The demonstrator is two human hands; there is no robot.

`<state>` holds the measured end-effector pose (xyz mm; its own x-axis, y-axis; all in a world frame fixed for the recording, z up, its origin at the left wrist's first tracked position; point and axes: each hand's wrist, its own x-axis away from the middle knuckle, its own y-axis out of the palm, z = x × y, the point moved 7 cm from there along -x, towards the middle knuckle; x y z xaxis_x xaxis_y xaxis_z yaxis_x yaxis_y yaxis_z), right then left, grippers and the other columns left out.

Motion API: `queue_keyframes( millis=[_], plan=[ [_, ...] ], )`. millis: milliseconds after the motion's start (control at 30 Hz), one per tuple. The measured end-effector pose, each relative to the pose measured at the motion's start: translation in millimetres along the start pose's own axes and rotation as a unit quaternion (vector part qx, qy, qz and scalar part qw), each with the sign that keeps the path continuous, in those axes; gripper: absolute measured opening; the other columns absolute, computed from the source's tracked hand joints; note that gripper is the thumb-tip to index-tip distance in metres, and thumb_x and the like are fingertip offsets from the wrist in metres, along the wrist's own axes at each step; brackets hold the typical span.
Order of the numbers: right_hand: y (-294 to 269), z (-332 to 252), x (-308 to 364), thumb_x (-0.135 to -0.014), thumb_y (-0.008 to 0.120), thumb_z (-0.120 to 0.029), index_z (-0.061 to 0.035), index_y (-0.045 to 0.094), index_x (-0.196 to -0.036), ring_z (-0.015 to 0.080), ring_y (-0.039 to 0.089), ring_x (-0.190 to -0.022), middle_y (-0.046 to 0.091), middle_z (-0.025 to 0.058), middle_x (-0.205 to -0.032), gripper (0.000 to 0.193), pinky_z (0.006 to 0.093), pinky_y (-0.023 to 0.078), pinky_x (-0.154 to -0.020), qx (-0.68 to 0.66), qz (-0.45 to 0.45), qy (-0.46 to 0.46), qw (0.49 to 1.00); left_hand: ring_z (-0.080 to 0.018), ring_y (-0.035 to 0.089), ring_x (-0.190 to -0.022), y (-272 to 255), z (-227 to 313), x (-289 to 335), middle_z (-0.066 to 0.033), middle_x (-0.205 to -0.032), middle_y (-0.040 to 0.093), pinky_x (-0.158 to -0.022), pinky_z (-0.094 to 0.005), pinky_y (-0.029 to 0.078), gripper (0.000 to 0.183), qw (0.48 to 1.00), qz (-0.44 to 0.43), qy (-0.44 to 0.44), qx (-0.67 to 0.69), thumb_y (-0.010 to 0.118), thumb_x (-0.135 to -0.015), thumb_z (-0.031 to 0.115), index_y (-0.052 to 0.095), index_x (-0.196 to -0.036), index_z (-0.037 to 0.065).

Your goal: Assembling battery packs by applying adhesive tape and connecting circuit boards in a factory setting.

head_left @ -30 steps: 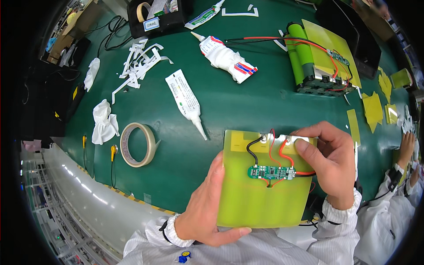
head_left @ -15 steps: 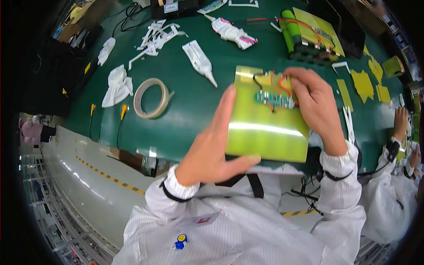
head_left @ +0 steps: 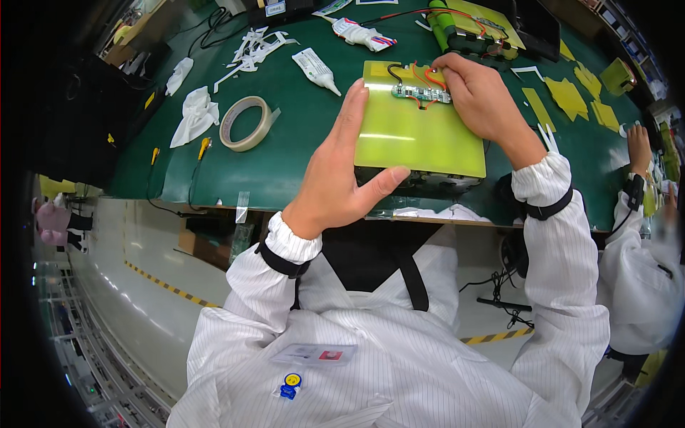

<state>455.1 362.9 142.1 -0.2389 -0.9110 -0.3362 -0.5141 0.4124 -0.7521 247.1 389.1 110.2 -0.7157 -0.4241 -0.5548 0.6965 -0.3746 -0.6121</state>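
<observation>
Between the two hands, over the near side of the counter, a battery pack is clasped: its left side is braced by the left hand, thumb along the near edge, while its far right corner is gripped by the right hand, whose fingertips hide whether any lead is pinched. On its yellow-green top sheet, a circuit board has already been placed, with a black lead and red leads run from it. The near side is left uncovered, and any unfinished joints under the right fingers cannot be judged.
</observation>
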Motion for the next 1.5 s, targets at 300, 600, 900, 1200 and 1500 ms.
queue_keyframes(
  millis=[300,600,900,1200,1500],
  plan=[
    [2,9,0,-0.103,0.045,-0.019,-0.0011,0.063,-0.117,0.0343,0.065,-0.083,0.069,0.0196,-0.093,0.029,0.0381,0.050,-0.078,0.012,0.000,-0.027,1.000,-0.0452,0.042,-0.138,-2,9,-4,-0.0330,-0.155,0.029,-0.108,-0.0409,0.042,0.097,0.998,-0.042,-0.024,-0.027,0.068,-0.089,0.051,0.022,-0.152,-0.008],
    [-4,11,7,-0.100,0.046,-0.015,0.0031,0.063,-0.112,0.0391,0.066,-0.090,0.068,0.0230,-0.098,0.028,0.0411,0.051,-0.082,0.041,0.052,-0.011,0.998,-0.0390,0.050,-0.133,4,0,-11,-0.0287,-0.149,0.042,-0.110,-0.0378,0.038,0.098,0.992,-0.054,-0.072,0.085,0.066,-0.092,0.048,0.017,-0.153,-0.009],
    [1,15,7,-0.099,0.046,-0.014,0.0050,0.063,-0.109,0.0429,0.064,-0.093,0.068,0.0246,-0.101,0.028,0.0454,0.051,-0.084,0.071,0.048,0.014,0.996,-0.0278,0.051,-0.131,10,-6,-4,-0.0217,-0.148,0.046,-0.110,-0.0356,0.037,0.096,0.968,-0.030,-0.143,0.204,0.068,-0.092,0.044,0.017,-0.155,-0.008],
    [-8,10,14,-0.098,0.049,-0.013,0.0025,0.065,-0.111,0.0423,0.064,-0.095,0.068,0.0241,-0.102,0.026,0.0442,0.051,-0.085,0.109,0.079,0.015,0.991,-0.0371,0.047,-0.137,5,-6,-3,-0.0280,-0.147,0.046,-0.112,-0.0393,0.037,0.095,0.993,0.000,-0.096,0.072,0.077,-0.084,0.047,0.034,-0.147,-0.010],
    [-22,-33,28,-0.091,0.064,-0.013,0.0026,0.063,-0.109,0.0380,0.063,-0.104,0.066,0.0199,-0.107,0.024,0.0401,0.048,-0.091,0.111,0.089,-0.103,0.984,-0.0287,0.057,-0.127,4,-9,-1,-0.0231,-0.140,0.055,-0.106,-0.0343,0.042,0.098,0.977,0.032,-0.129,0.169,0.081,-0.082,0.044,0.033,-0.150,-0.007]
  ],
)
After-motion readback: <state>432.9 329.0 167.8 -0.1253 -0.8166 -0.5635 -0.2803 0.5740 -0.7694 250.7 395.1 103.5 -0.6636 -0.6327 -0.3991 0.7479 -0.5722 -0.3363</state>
